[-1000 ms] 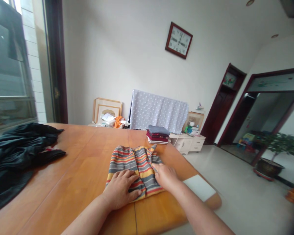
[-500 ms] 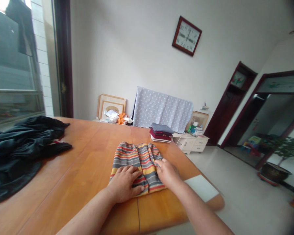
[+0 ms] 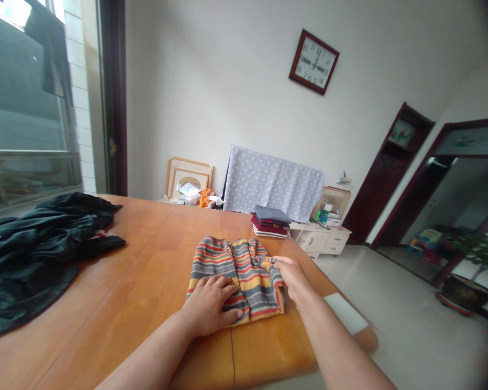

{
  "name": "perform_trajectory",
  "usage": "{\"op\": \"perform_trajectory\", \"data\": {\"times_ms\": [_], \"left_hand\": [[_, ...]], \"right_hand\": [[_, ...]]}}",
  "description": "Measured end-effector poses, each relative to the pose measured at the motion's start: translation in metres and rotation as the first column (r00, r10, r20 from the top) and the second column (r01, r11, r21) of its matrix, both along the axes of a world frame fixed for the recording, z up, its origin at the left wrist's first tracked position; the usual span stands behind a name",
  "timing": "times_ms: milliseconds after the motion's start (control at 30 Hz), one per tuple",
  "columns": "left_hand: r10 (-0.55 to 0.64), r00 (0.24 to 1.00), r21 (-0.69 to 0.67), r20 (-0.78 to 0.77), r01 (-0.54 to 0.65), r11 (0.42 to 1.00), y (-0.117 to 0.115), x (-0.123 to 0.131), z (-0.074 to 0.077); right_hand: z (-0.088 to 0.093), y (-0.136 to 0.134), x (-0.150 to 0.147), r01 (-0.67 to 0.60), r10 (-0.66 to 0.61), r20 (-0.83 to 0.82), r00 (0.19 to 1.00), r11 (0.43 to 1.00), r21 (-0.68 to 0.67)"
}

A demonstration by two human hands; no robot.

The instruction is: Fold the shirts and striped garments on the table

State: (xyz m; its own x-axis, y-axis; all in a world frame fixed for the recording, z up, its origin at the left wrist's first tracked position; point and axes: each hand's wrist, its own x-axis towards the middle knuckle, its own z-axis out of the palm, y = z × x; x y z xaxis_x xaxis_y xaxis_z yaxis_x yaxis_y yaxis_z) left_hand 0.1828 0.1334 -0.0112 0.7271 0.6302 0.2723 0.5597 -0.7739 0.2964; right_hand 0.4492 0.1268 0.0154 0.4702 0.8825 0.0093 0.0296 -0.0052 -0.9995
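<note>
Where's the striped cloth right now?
In the head view, the striped cloth lies on the wooden table, under the left hand, with the right hand at its right edge.

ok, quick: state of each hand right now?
Left hand: open, pressed flat on the striped cloth.
Right hand: closed, apparently pinching the cloth's edge.

striped cloth (image 3: 236, 276): woven, matt | table top (image 3: 126, 287): wood, glossy varnish | dark fabric (image 3: 36, 244): sl. sheeny

On my feed the operator's body shows as two bare forearms (image 3: 333, 336), thick and rounded, running off the bottom edge of the view. They end in a broad left hand (image 3: 209, 306) and a right hand (image 3: 295, 276), both with short, sturdy fingers (image 3: 213, 284).
</note>
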Motion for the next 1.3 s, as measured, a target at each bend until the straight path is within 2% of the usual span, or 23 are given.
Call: {"op": "perform_trajectory", "data": {"times_ms": [33,100,200,267,333,433,533,600,667,800,933,1100,1200,1300], "left_hand": [[0.0,1.0,0.004,0.0,0.0,1.0,0.0,0.0,0.0],[0.001,1.0,0.014,-0.005,-0.001,1.0,0.0,0.0,0.0],[0.008,1.0,0.02,-0.015,-0.008,1.0,0.0,0.0,0.0],[0.013,1.0,0.021,-0.02,-0.012,1.0,0.0,0.001,0.0],[0.013,1.0,0.023,-0.024,-0.013,1.0,0.0,0.001,0.0],[0.017,1.0,0.019,-0.026,-0.017,1.0,-0.001,0.001,0.001],[0.021,1.0,0.001,-0.023,-0.021,1.0,-0.002,0.001,0.002],[0.018,1.0,-0.008,-0.016,-0.018,1.0,-0.002,0.001,0.003],[0.017,1.0,-0.012,-0.007,-0.017,1.0,-0.003,0.001,0.004],[0.014,1.0,-0.018,0.003,-0.014,1.0,-0.004,0.0,0.007],[0.025,1.0,-0.029,-0.012,-0.025,0.999,-0.005,0.0,0.009],[0.024,1.0,-0.039,-0.005,-0.024,0.999,-0.002,-0.001,0.006],[0.027,1.0,-0.041,0.005,-0.027,0.999,-0.001,0.0,0.004],[0.02,1.0,-0.042,0.016,-0.019,0.999,-0.001,0.0,0.004]], "right_hand": [[0.002,-0.002,-0.003,-0.021,0.02,0.016,1.0,0.999,0.03],[0.002,-0.01,-0.012,-0.14,0.136,0.113,0.984,0.99,0.026],[-0.008,-0.022,-0.024,-0.362,0.389,0.324,0.862,0.921,-0.142],[-0.013,-0.027,-0.026,-0.411,0.486,0.41,0.771,0.873,-0.262],[-0.013,-0.026,-0.022,-0.405,0.527,0.464,0.712,0.848,-0.341],[-0.002,-0.014,-0.014,-0.289,0.465,0.587,0.662,0.882,-0.373],[0.012,0.011,-0.013,-0.116,0.286,0.714,0.639,0.953,-0.279],[0.018,0.032,-0.02,-0.035,0.195,0.751,0.631,0.974,-0.224],[0.019,0.053,-0.03,0.005,0.158,0.763,0.627,0.978,-0.207],[0.004,0.083,-0.045,0.079,0.112,0.766,0.633,0.975,-0.208],[-0.022,0.091,-0.038,0.121,0.08,0.68,0.729,0.963,-0.242],[-0.045,0.093,-0.014,-0.014,0.122,0.518,0.846,0.978,-0.207],[-0.051,0.095,0.001,-0.063,0.134,0.369,0.92,0.978,-0.197],[-0.051,0.096,0.014,-0.057,0.107,0.238,0.965,0.976,-0.208]]}}
